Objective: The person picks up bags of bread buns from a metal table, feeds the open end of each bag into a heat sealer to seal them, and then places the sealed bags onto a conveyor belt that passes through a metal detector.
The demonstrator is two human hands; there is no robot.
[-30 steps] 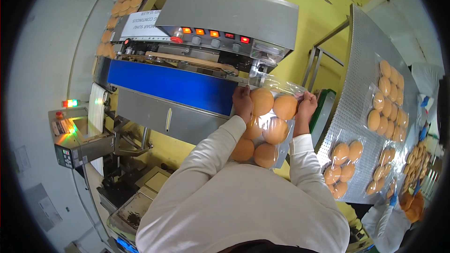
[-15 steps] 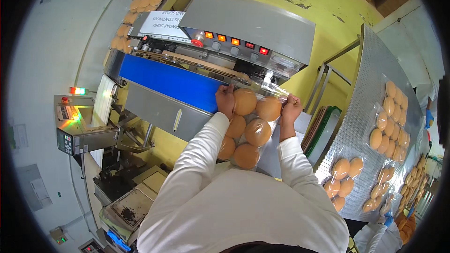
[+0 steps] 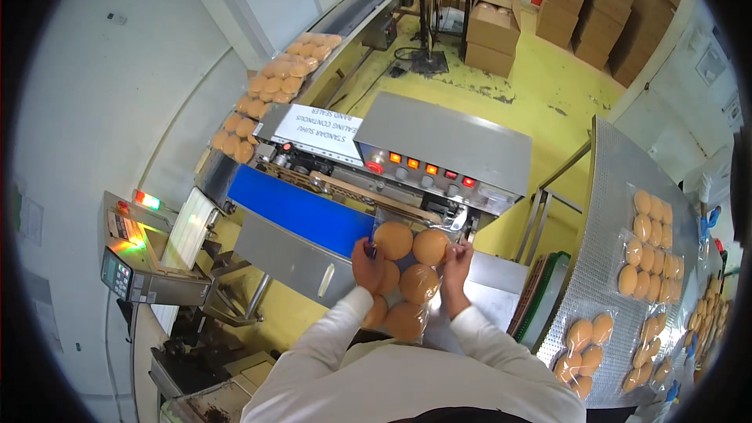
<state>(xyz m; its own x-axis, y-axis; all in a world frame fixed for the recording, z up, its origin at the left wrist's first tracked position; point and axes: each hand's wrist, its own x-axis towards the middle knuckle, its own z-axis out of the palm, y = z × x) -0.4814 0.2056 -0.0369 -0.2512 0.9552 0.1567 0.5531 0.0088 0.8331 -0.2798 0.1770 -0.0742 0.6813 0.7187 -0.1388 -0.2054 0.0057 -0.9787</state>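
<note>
A clear plastic bag of round, golden-brown buns [image 3: 420, 283] lies in front of me, its far edge along the mouth of a grey band sealer [image 3: 446, 149]. My left hand [image 3: 366, 268] is closed on the bag's left edge, beside the sealer's blue conveyor belt [image 3: 301, 211]. On the opposite side, my right hand [image 3: 457, 272] pinches the upper right corner of the bag. The buns sit in two columns, and my left hand partly covers one of them. Whether the sealer's band has caught the film cannot be made out.
Right of me stands a perforated metal table [image 3: 583, 266] with several bun bags. More bagged buns [image 3: 274, 78] lie on a conveyor at the far left. A machine with a lit lamp [image 3: 146, 200] stands left. Cardboard boxes [image 3: 492, 35] are stacked at the back.
My view has tilted up, showing more of the room's far side. Against the sealer, the bag and both hands have shifted left, the right hand more.
</note>
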